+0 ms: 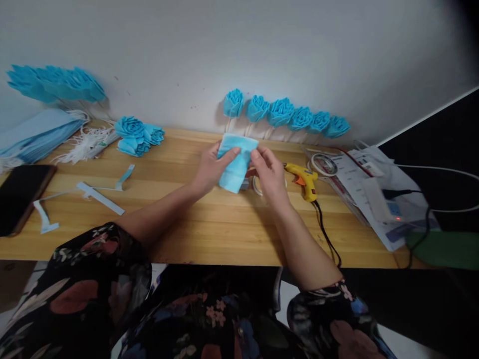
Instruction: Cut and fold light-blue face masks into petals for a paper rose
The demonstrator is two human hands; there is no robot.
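Both hands hold one light blue piece of mask fabric (235,169) a little above the wooden table (209,234), near its middle. My left hand (211,167) pinches the fabric's left edge, thumb on the front. My right hand (269,174) grips its right edge with the fingers curled. A roll of tape (257,185) lies partly hidden behind my right hand.
A yellow glue gun (305,178) with a black cord lies right of my hands. Several blue fabric roses on sticks (284,113) lean on the wall. More roses (136,133), stacked blue masks (35,134), cut strips (99,197), a phone (20,194) and papers with a power strip (381,199) lie around.
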